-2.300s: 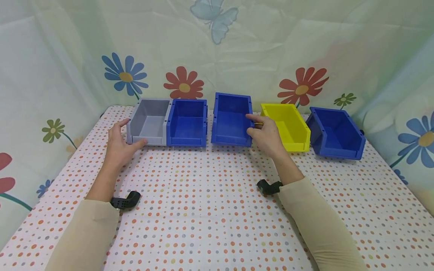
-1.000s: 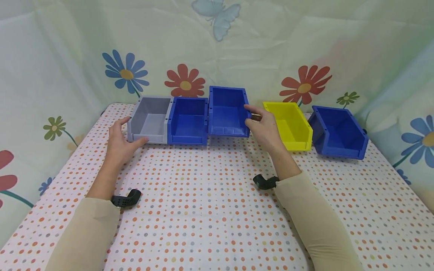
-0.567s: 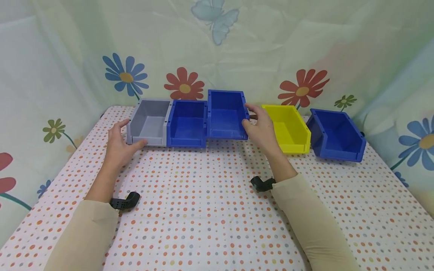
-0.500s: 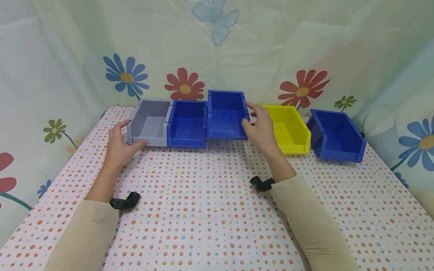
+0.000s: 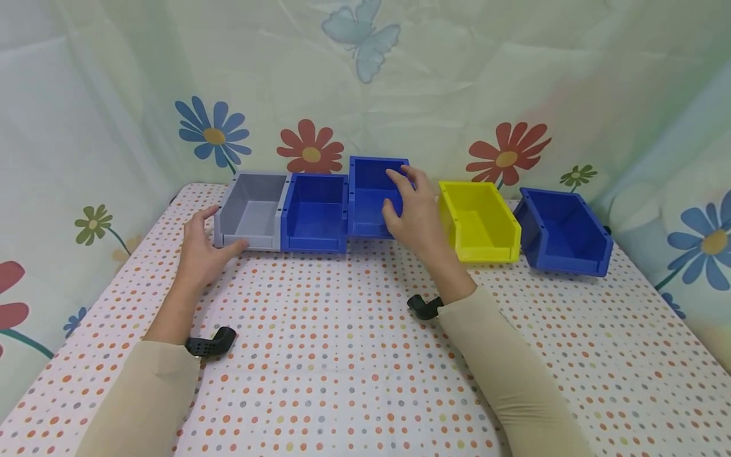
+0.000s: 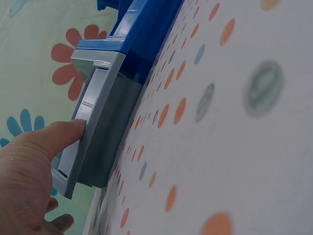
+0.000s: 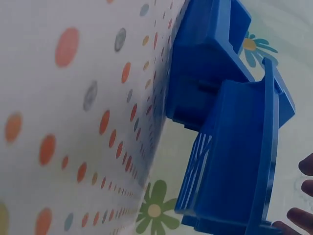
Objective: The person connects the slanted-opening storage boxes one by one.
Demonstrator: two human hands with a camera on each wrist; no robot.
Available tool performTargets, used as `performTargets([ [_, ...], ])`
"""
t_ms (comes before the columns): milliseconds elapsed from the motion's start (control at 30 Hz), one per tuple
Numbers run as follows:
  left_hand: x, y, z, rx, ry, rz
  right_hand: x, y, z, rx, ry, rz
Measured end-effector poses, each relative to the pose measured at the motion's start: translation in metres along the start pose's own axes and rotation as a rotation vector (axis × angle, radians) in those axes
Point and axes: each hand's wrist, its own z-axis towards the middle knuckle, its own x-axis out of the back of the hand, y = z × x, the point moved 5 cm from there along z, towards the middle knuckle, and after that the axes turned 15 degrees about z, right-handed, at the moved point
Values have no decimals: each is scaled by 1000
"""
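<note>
My left hand [image 5: 202, 254] holds the grey storage bin [image 5: 249, 240] at its front left corner. The thumb [image 6: 63, 134] lies on the bin's front lip, and the other fingers are at its left side. Against that bin's right side stands a blue bin [image 5: 314, 225]. A second blue bin [image 5: 367, 203] sits higher, its left side against the first; in the right wrist view this bin [image 7: 234, 161] is raised off the table. My right hand [image 5: 419, 219] is in front of its right side, with fingers spread and loosely bent, gripping nothing. That hand hides the bin's right wall.
A yellow bin [image 5: 480, 231] stands to the right of my right hand. Beside it, at the far right, is another blue bin [image 5: 571, 235]. A dotted cloth [image 5: 320, 355] covers the table, and a flowered curtain [image 5: 428, 82] hangs behind.
The second blue bin moved left and up against its neighbour, held by my right hand. That hand has since let go and shifted left across the bin's front. My left hand stayed put.
</note>
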Motion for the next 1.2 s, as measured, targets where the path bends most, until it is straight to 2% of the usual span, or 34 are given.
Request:
performTargets([
  [167,0,0,0,-3,8,11,-13,-8,1,57,-48,2],
  [267,0,0,0,-4,12,13,-23,-11,1,76,-114,19],
  [633,-1,-1,2,6,8,15,-50,-11,-2,14,-363,27],
  [967,0,1,1,-10,10,7,-52,-9,-1,5,-384,-3],
  [1200,1,1,0,11,2,11,-58,-6,-2,-29,-434,-15],
])
